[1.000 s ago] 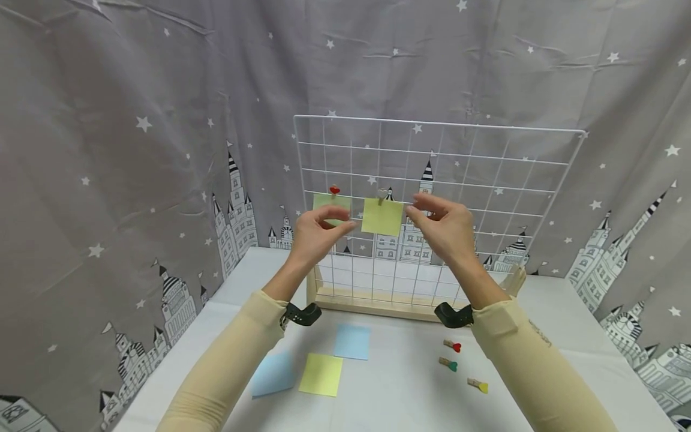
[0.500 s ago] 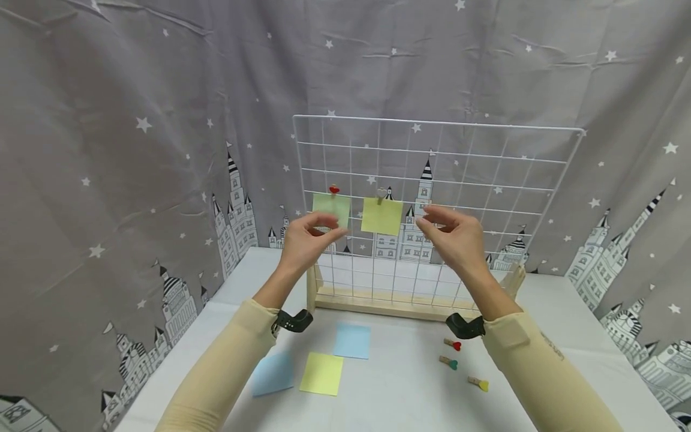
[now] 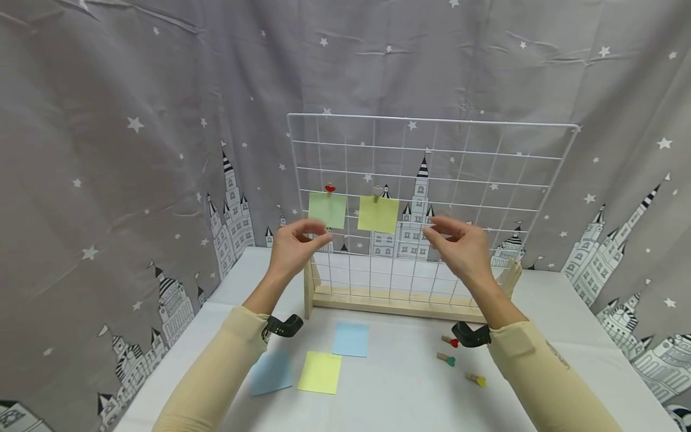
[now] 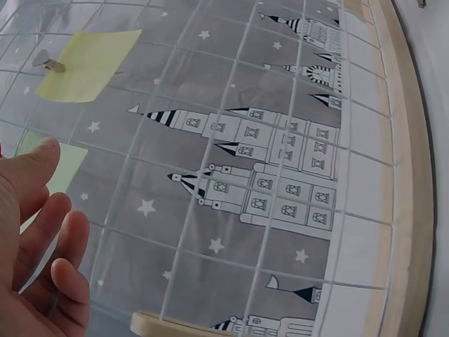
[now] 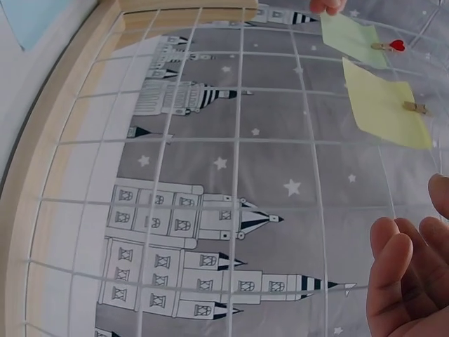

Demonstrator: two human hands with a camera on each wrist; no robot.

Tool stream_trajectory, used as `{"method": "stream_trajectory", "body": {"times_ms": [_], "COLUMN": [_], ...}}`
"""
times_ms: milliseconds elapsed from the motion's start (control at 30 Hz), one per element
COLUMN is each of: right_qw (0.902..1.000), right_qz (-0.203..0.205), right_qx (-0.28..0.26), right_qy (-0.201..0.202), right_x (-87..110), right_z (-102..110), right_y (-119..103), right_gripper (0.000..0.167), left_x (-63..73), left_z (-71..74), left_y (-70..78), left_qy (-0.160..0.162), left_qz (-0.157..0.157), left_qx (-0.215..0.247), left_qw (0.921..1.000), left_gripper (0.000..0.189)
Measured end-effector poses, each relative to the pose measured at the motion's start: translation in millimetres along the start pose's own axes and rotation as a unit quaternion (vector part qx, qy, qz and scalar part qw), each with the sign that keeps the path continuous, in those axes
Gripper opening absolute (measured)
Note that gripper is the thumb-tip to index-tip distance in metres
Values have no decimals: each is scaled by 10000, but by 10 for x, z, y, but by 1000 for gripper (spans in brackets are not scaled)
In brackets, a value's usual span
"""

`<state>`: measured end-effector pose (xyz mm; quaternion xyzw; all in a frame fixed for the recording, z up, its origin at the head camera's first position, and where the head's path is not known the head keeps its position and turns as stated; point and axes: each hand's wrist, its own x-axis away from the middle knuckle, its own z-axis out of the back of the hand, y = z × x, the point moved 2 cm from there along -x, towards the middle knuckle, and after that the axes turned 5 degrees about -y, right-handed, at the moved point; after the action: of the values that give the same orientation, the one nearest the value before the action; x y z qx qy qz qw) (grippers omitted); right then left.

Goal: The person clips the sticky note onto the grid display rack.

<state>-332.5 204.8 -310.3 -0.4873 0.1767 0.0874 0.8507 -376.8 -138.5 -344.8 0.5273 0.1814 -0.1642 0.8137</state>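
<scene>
A white wire grid [image 3: 464,180] stands upright in a wooden base [image 3: 388,303]. Clipped to it are a green sticky note [image 3: 327,210], under a red-heart clothespin [image 3: 330,188], and a yellow sticky note [image 3: 378,215], under a white-heart clothespin [image 3: 376,193]. My left hand [image 3: 296,247], fingers loosely bent and holding nothing, is just below the green note and overlaps its lower corner in the head view. Right of the yellow note, my right hand [image 3: 459,245] hovers before the grid with thumb and fingers apart, also holding nothing.
On the white table lie two blue notes [image 3: 351,339] and a yellow note [image 3: 320,372], left of centre. At the right are small clothespins with a red [image 3: 450,341], a green [image 3: 445,359] and a yellow heart [image 3: 476,379]. A grey castle-print curtain [image 3: 162,150] hangs behind.
Both hands have drawn away from the yellow note, the left one down and to the left, the right one down and to the right. Both notes hang in place on the grid.
</scene>
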Motion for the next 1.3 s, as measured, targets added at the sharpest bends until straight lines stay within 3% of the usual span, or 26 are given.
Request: {"method": "stream_trajectory", "body": {"times_ms": [267,733,1100,1300], "right_qw": [9998,9990,9983,9959], "right_qz": [-214,-425,-580,-897], "right_qx": [19,59,-14,-152], "right_qy": [13,84,72,23], "right_x": [95,245,409,494], "right_z": [49,113,110,125], "right_y": [136,340,522,604], "right_gripper": [45,46,46,48], "left_x": [68,200,391,490], "left_z": [0,-4,-108,-152], "left_y": [-84,-232,-421,-519], "left_qy": [-5,-193,-322,-416], "left_qz": [87,482,875,1013], "left_qx": [-119,-313,-397,-304], "left_qw": [9999,9982,9949,9935], "left_gripper": [26,33,32,32]}}
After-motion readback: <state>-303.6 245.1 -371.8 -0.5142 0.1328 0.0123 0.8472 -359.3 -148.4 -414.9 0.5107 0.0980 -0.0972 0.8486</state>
